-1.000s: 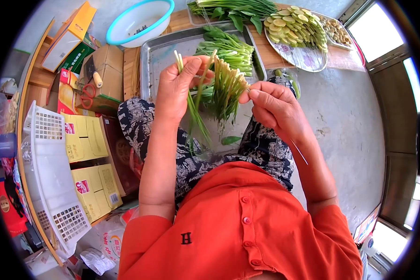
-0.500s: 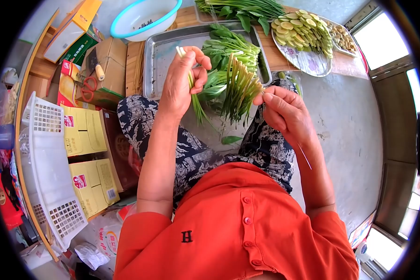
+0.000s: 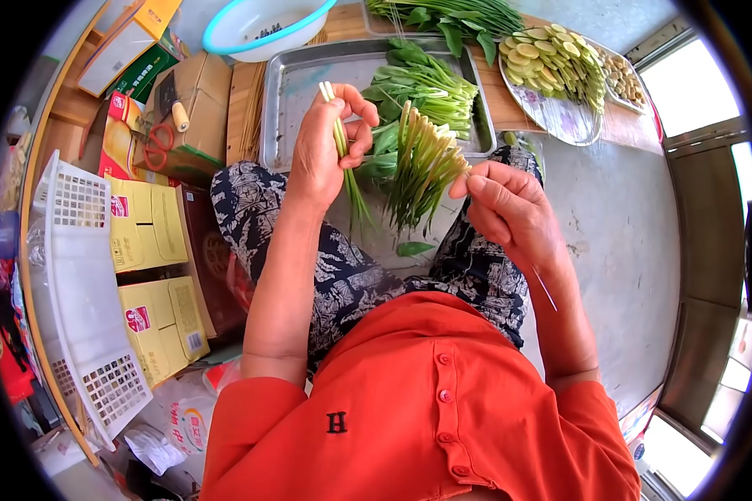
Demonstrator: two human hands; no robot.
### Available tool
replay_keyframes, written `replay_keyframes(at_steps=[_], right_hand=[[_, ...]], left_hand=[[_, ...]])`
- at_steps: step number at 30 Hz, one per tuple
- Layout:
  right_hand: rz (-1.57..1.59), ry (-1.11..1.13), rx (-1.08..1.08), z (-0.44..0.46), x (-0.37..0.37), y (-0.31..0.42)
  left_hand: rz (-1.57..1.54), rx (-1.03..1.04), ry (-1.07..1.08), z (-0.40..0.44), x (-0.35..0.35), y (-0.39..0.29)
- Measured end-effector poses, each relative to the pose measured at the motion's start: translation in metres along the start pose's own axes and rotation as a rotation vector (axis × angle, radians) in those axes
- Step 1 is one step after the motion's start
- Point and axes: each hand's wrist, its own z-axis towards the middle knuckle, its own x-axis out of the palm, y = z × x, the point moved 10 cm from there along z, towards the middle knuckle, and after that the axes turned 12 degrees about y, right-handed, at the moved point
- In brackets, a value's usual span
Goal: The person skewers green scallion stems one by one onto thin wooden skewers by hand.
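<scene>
In my left hand (image 3: pixel 330 142), raised over my lap, is a small bunch of chive stalks (image 3: pixel 353 192), white ends up and green ends hanging down. My right hand (image 3: pixel 510 204) is closed on a thin skewer (image 3: pixel 546 292), whose free end sticks out below the wrist. A dense row of cut chives (image 3: pixel 426 171) hangs side by side from the skewer, left of my right fingertips. The skewer's other end is hidden among the chives. Behind them, a metal tray (image 3: pixel 284 83) holds leafy greens (image 3: pixel 430 88).
A blue-rimmed basin (image 3: pixel 263 50) stands behind the tray. Sliced vegetable skewers (image 3: pixel 551 63) lie on a plate (image 3: pixel 581 125) at the back right. Scissors (image 3: pixel 159 146) and a wooden-handled knife (image 3: pixel 178 117) rest by a cardboard box on the left. A loose leaf (image 3: pixel 414 248) lies between my knees.
The view has shifted slightly, so the tray and plate sit a little lower and further right. Both hands keep their grips, with the chives still on the skewer.
</scene>
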Motion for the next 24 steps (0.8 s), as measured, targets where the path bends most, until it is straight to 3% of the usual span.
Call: replay_keyframes(at_steps=[6,19,24], right_hand=[[-0.035,-0.007,0.061,0.004,0.006,0.000],[-0.035,0.032,0.061,0.010,0.012,-0.007],[-0.036,0.057,0.064,0.010,0.013,-0.007]], left_hand=[[0.340,0.044,-0.135,-0.005,-0.009,-0.011],[0.177,0.030,-0.141,-0.011,-0.011,-0.010],[-0.020,0.054,-0.143,-0.011,-0.017,-0.004]])
